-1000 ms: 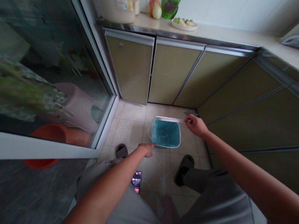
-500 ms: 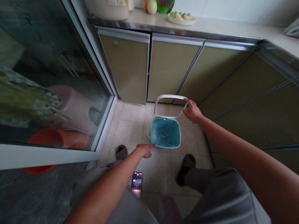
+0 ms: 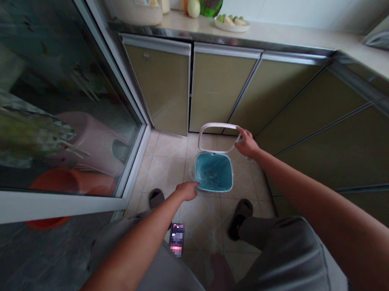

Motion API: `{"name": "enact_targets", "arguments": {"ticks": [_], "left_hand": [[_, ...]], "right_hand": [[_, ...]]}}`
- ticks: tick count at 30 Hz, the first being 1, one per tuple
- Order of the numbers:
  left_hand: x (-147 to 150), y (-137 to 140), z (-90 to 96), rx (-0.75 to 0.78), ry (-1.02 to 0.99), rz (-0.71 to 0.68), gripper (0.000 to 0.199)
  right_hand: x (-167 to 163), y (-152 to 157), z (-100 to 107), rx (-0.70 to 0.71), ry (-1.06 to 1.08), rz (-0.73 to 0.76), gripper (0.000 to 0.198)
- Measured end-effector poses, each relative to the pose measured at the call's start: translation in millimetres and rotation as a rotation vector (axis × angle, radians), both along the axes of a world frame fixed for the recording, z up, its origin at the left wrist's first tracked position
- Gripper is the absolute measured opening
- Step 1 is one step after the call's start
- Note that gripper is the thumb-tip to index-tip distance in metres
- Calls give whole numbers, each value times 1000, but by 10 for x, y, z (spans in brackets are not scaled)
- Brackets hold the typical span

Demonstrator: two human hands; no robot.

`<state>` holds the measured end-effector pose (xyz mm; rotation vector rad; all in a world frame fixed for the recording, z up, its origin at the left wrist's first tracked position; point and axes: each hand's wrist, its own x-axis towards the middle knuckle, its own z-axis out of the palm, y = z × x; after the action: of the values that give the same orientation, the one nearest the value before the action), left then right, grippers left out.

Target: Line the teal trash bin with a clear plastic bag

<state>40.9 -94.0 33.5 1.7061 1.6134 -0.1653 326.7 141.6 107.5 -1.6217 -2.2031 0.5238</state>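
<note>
A teal trash bin (image 3: 214, 172) stands on the tiled floor between my feet, with a thin clear liner inside. Its pale pink rim ring (image 3: 219, 126) is raised up along the far side of the bin. My right hand (image 3: 247, 143) pinches the right end of that ring. At the bin's near left corner, my left hand (image 3: 187, 191) has its fingers curled at the rim, gripping the edge. Some liner film seems to show outside the left wall.
Cabinets (image 3: 222, 85) stand behind the bin and to the right, one door slightly ajar. The countertop (image 3: 287, 35) bears a plate of fruit (image 3: 232, 24). A glass sliding door (image 3: 127, 159) is on the left. A phone (image 3: 177, 240) lies near my left slipper (image 3: 156, 198).
My left hand has moved slightly up onto the bin's near left corner. The right hand keeps hold of the raised ring, and the view has shifted a little.
</note>
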Motion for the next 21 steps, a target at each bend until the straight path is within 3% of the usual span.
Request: {"name": "enact_targets", "arguments": {"ticks": [8,11,13,15,19,21], "left_hand": [[-53,253,-168,78,-77,441,32],[-69,341,-282,74,-124,553,25],[-72,400,-383,68,-137,610,24],[-74,470,-512,76,-131,661,28],[-104,647,-834,87,-128,796,47],[-131,735,-989,74,-225,907,53]], "right_hand": [[92,-143,0,122,109,58,85],[244,-246,-203,121,209,-50,84],[385,-381,-463,69,282,-191,78],[546,-606,-810,-91,358,-376,64],[817,-1205,-1539,-688,531,-790,22],[868,-1400,-1795,-818,583,-862,12]]}}
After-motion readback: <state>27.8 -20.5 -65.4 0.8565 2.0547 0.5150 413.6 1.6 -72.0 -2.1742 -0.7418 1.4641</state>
